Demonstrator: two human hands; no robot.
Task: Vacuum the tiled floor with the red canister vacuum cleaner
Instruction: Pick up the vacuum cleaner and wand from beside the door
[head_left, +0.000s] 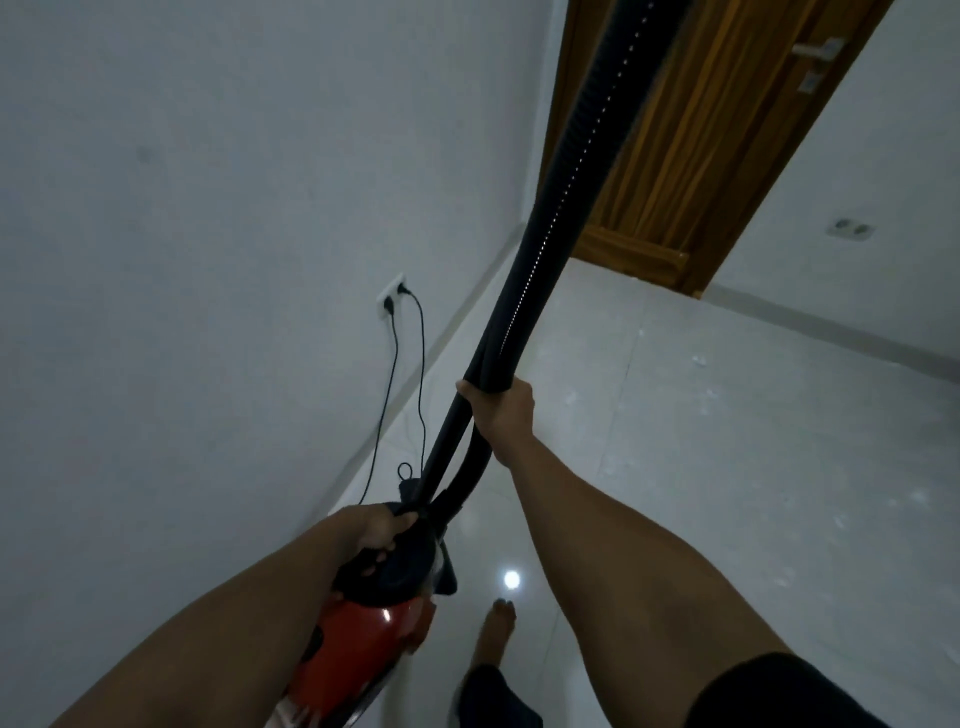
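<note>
— Head view first. Any word on the vacuum cleaner?
— Low and left of centre, red body, black top. Gripped at that top by the left hand, fingers curled tight round it. Cannot tell whether resting on the floor or lifted clear.
— And inside the canister?
— Hidden; nothing to tell of its contents.
— Right hand?
— Higher up, near the middle, fingers and thumb wrapped round the black hose. Running from the top of the vacuum cleaner up through that grip and out past the upper edge, crossing in front of the wooden door.
— Underfoot?
— Glossy pale tiled floor, flecked with small white specks on the right. Bright round light reflection just above a bare foot, close beside the vacuum cleaner.
— Around the room?
— Plain grey-white wall on the left, with a wall socket low down and two black cords plugged in, hanging to the floor by the skirting. Door at upper right, fitted with a metal door handle. Second socket on the wall right of the door.
</note>
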